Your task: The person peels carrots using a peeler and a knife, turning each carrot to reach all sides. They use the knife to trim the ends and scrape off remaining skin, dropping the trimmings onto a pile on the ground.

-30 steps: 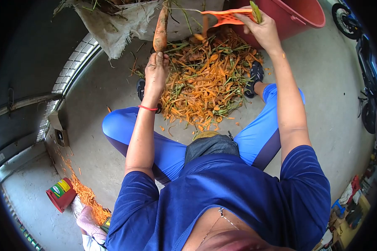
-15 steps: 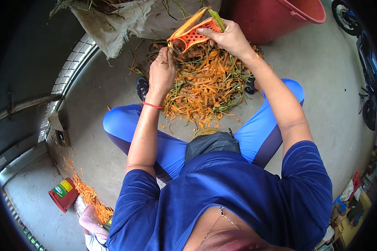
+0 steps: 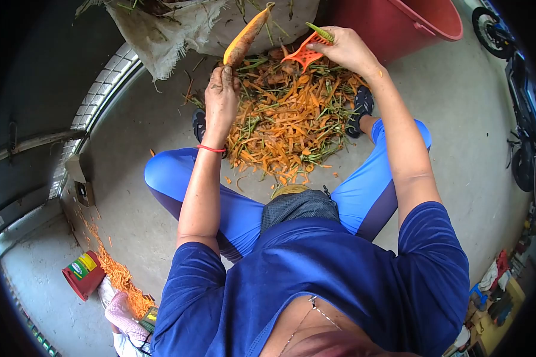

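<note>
Between the fingertips of my left hand (image 3: 223, 92) a large carrot (image 3: 248, 37) is pinched at its lower end. It points up and to the right, with one side bright orange and peeled and the other still brown with soil. My right hand (image 3: 350, 50) grips a peeler (image 3: 305, 55) with an orange perforated guard and a green part sticking out past the thumb. The peeler is apart from the carrot, to its right. Below both hands lies a pile of carrot peelings (image 3: 292, 128) mixed with green stems, with some unpeeled carrots at its far edge.
A red tub (image 3: 393, 27) stands at the upper right, beside a whitish sack (image 3: 155, 35) with stems on it. At lower left, more peelings (image 3: 122, 279) lie near a small red bucket (image 3: 84, 273) and another person's pink sleeve (image 3: 122, 312). A motorbike (image 3: 523, 107) is at the right edge.
The peeler has come off the carrot and moved right with my right hand. My left hand has shifted slightly left and down, and the carrot is turned more upright, its soiled side showing.
</note>
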Demonstrator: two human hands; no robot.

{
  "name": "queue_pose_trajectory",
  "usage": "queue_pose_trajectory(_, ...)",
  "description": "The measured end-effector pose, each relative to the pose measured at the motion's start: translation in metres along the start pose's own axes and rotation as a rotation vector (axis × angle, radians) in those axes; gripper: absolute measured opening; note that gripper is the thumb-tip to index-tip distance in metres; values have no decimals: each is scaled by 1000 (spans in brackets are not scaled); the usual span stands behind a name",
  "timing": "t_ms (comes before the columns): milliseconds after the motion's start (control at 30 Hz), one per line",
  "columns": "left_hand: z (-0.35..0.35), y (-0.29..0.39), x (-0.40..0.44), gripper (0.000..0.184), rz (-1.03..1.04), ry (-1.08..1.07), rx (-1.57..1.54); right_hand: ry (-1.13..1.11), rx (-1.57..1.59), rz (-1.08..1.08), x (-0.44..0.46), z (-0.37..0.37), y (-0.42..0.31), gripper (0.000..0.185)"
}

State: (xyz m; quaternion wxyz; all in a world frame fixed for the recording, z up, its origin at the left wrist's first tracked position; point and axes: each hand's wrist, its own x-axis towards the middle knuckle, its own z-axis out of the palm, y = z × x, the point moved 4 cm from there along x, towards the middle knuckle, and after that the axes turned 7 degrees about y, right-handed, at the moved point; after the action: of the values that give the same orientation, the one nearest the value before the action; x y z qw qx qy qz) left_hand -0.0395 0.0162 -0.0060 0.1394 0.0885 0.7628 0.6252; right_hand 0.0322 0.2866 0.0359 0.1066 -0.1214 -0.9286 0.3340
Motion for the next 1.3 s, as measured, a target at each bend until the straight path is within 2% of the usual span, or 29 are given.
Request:
queue_pose_trajectory(100, 11, 1, -1, 25, -106, -9, -252, -71, 160, 72, -1, 6, -16, 40)
queue_pose_trajectory(133, 13, 3, -1, 25, -133, 5, -289, -31, 211, 29, -4, 5, -26, 38)
queue_pose_trajectory(267, 16, -2, 6, 27, 45, 119, -257, 0, 286, 100, -8, 16, -34, 27)
queue_pose_trajectory(300, 17, -1, 6, 27, 55, 148, -208, 41, 318, 53, -9, 20, -37, 29)
queue_pose_trajectory(367, 20, -10, 7, 29, -65, 90, -371, 127, 383, -40, -13, 26, -43, 32)
queue_pose_trajectory(400, 21, -17, 9, 29, -31, 97, -283, 141, 410, -76, -14, 28, -47, 30)
queue_pose_trajectory(500, 20, 4, -4, 30, -117, 60, -163, 125, 433, -110, -19, 28, -59, 28)
queue_pose_trajectory(600, 10, -18, 12, 27, 168, 237, 305, 149, 389, -209, -24, 22, -63, 26)
queue_pose_trajectory(633, 7, -16, 12, 26, 164, 249, 255, 163, 355, -242, -24, 19, -64, 27)
queue_pose_trajectory(767, -5, -5, 8, 24, 81, 248, 55, 241, 246, -120, -16, -3, -30, 28)
queue_pose_trajectory(833, -13, 0, 7, 23, 89, 273, -28, 351, -11, -116, -10, -32, -13, 28)
queue_pose_trajectory(867, -19, 6, 5, 28, 20, 276, 44, 409, -97, -68, -8, -43, -1, 27)
queue_pose_trajectory(900, -25, 2, 7, 28, 151, 309, 156, 468, -183, -21, -8, -52, 7, 26)
queue_pose_trajectory(933, -27, 3, 6, 28, 196, 302, 252, 487, -171, 0, -8, -58, 9, 27)
queue_pose_trajectory(1033, -24, 7, 2, 29, 382, 343, 538, 510, 13, -114, -10, -54, -3, 32)
queue_pose_trajectory(1067, -20, 7, 1, 29, 323, 283, 553, 565, 122, -189, -8, -48, -7, 34)
queue_pose_trajectory(1167, -5, 7, -3, 26, 245, 124, 552, 292, 512, 189, -7, -28, -11, 33)
queue_pose_trajectory(1200, -1, 10, -4, 25, 304, 101, 572, 228, 656, 248, -6, -16, -13, 33)
queue_pose_trajectory(1233, 3, 13, -5, 25, 362, 76, 593, 143, 688, 291, -9, -11, -27, 32)
queue_pose_trajectory(1300, 9, 17, -7, 23, 432, 46, 612, 122, 664, 195, -8, 13, -32, 30)
